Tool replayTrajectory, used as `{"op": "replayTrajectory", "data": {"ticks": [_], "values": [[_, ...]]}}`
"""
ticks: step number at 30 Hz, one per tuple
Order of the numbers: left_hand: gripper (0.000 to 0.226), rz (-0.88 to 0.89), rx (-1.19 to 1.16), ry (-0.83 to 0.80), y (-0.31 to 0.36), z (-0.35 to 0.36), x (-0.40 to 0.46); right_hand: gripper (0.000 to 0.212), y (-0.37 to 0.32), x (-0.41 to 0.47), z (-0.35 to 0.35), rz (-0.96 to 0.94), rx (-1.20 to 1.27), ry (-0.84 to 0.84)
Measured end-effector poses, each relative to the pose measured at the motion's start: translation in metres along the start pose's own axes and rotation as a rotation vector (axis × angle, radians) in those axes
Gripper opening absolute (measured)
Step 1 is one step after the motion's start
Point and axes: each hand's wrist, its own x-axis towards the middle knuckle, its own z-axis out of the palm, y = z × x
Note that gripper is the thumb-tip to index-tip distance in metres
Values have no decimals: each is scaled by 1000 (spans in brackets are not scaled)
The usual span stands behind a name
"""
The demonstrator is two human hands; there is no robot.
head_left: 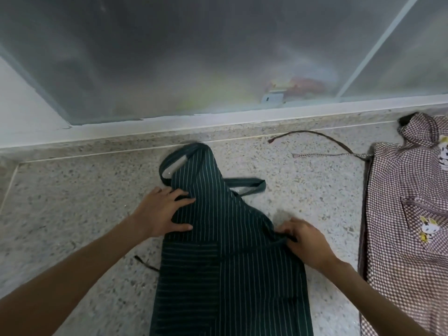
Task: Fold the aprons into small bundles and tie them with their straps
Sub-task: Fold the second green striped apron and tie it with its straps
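A dark green apron with thin white stripes lies flat on the speckled stone floor, folded lengthwise, its neck loop at the far end. One waist strap sticks out to the right, and a strap end pokes out at the left. My left hand presses flat on the apron's upper left edge with fingers spread. My right hand pinches the fabric at the apron's right edge, where it widens.
A brown-and-white checked apron with cartoon patches lies at the right, its thin straps trailing left over the floor. A frosted glass sliding door with a white frame runs along the far side.
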Motion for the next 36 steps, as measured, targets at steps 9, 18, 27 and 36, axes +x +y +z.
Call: {"op": "replayTrajectory", "data": {"ticks": [9,18,27,36], "values": [[65,-519,-213,184,13,-57,53,36,-73,54,-30,112,-32,19],[11,-574,-686,-16,-3,-67,94,18,-100,116,-26,216,-207,-172],[28,-582,-1253,82,-30,-89,23,5,-84,99,-87,-28,764,1030],[29,-817,-1300,255,-19,-61,52,20,-87,119,-52,80,11,429]]}}
